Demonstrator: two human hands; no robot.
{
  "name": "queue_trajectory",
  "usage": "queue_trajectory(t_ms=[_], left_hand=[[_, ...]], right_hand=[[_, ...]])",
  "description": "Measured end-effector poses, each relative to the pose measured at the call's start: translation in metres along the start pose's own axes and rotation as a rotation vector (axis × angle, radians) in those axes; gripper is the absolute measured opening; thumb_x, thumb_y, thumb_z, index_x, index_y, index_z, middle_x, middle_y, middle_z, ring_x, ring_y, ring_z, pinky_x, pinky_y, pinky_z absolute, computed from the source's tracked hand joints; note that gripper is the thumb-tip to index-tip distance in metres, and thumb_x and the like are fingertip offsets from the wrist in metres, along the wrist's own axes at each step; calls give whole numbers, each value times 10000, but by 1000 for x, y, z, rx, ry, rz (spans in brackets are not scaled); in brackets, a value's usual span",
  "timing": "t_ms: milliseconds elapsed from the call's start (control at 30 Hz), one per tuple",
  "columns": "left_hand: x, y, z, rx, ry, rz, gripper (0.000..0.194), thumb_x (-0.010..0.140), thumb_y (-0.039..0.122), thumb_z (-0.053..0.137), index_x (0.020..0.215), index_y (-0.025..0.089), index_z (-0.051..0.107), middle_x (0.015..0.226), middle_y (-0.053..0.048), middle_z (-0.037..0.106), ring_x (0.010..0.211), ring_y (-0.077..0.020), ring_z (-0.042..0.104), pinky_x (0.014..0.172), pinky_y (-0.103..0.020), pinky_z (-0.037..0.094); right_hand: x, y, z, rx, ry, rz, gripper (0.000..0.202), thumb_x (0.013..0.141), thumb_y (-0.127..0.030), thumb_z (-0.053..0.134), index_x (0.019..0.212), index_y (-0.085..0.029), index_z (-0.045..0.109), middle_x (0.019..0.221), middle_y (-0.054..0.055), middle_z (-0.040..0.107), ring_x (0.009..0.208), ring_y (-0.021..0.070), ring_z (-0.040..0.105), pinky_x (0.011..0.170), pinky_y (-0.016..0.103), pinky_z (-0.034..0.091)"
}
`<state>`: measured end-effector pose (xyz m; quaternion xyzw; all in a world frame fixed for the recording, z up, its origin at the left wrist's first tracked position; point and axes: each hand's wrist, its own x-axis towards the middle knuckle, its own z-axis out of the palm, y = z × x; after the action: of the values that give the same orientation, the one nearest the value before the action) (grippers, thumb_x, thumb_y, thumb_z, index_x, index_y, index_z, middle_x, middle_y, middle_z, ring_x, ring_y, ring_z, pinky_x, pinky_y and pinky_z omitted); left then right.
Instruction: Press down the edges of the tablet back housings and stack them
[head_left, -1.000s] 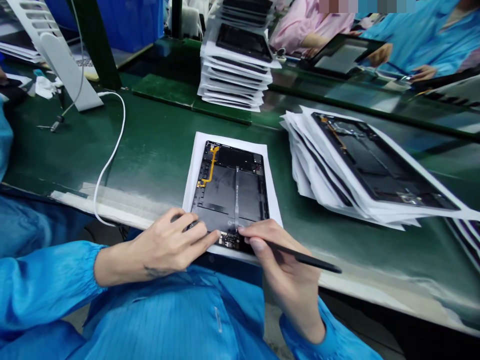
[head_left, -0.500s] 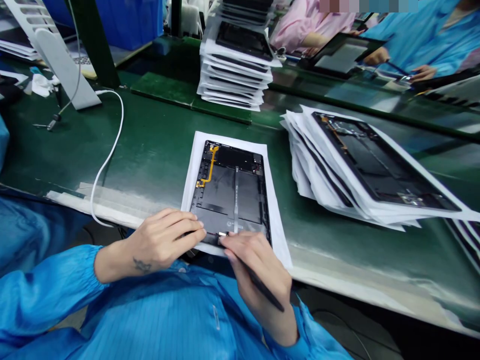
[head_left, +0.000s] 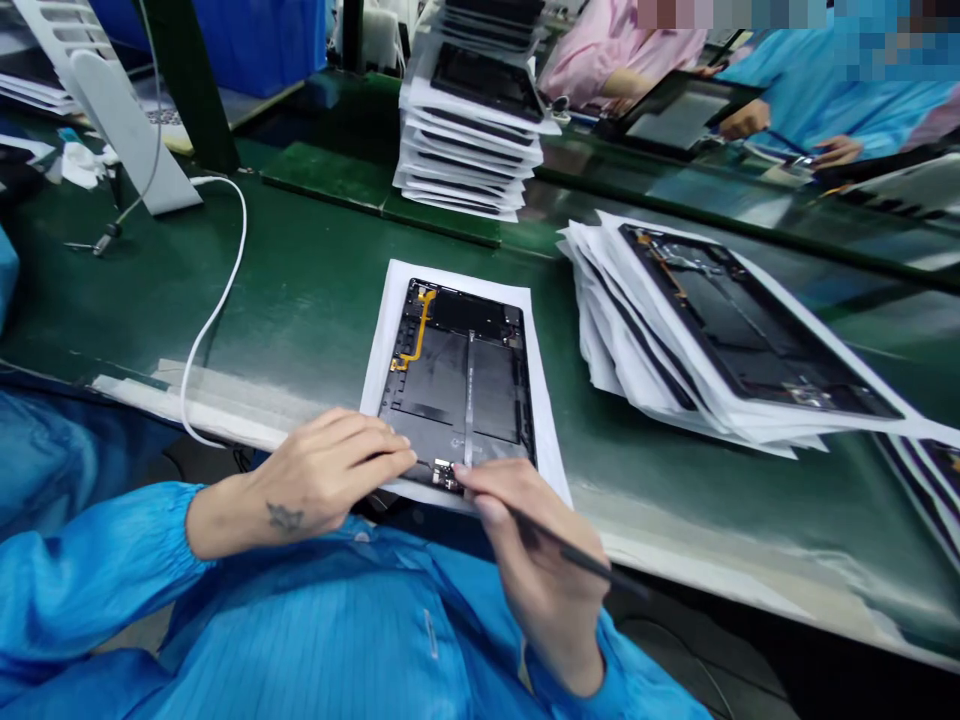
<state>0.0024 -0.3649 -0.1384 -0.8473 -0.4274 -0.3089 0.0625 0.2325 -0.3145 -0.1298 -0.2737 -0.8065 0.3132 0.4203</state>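
Both hands meet at the near edge of an open tablet shell [head_left: 431, 390], which lies on a white sheet [head_left: 550, 455] at the front of the desk [head_left: 300, 290]. The left hand [head_left: 322, 475] reaches flat, fingers close together, tips at the shell's near left corner; whether it grips or only steadies, I can't tell. The right hand [head_left: 461, 480] is closed on a slim black tool [head_left: 577, 555], its back end jutting out, its working tip hidden by the fingers.

And here's the state of play: it looks partway along. The orange cable [head_left: 421, 340] lies along the upper left, a pale strip [head_left: 469, 400] runs down the middle, and a small circuit board [head_left: 445, 473] sits between the two sets of fingertips. That board seems to be the part in hand; whether it's fastened, I can't tell. The shell's inside lies uncovered.

Around them, a paper-layered stack [head_left: 630, 350] leans just to the right, topped by a similar shell [head_left: 757, 320]. A taller stack [head_left: 472, 150] stands beyond. Off left, a white cable [head_left: 225, 310] curves down to the desk's edge beside a white stand [head_left: 112, 130], apart from the sheet. Nothing blocks the shell but the hands themselves, which cover its near corners. Across the way, a pink sleeve [head_left: 600, 50] and a blue sleeve [head_left: 802, 70] flank a dark panel [head_left: 682, 110].
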Motion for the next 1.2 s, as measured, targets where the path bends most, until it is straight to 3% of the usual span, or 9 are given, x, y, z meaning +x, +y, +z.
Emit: queue_trajectory(t_ms=[167,500,767,1100,1200], left_hand=[[-7,-8,-1,-2,10,-21,342,958,7,389,1147,122,650,1152,-104,736,1137,-221,673,901,-327,573],[-2,-8,-2,62,-14,29,332,990,44,372,1123,146,659,1055,-87,745,1042,-205,693,852,-314,529],[-3,-6,-1,88,1,26,282,1006,56,426,1106,130,679,1040,-72,748,1033,-190,705,844,-340,435],[-5,-7,0,26,-2,1,336,1014,31,360,1142,145,648,1058,-67,758,1087,-155,683,880,-325,426],[-6,-7,2,-1,-13,-2,342,995,16,367,1142,145,648,1039,-63,750,1062,-165,691,888,-329,433]], right_hand=[[23,6,0,53,-109,87,159,986,-149,569,949,-224,704,839,7,696,765,152,645,699,285,518],[31,4,5,33,-256,-46,157,986,-88,544,995,-207,648,848,20,680,773,161,582,712,302,482],[38,6,-9,-20,-413,-91,122,994,-97,535,1018,-172,629,873,56,664,791,169,562,696,315,471],[38,17,-25,24,-444,-135,178,964,-75,565,1053,-189,670,907,64,709,813,181,623,717,329,522],[39,19,-24,50,-395,-100,174,964,-88,575,1029,-203,688,905,54,724,811,177,651,719,314,541]])
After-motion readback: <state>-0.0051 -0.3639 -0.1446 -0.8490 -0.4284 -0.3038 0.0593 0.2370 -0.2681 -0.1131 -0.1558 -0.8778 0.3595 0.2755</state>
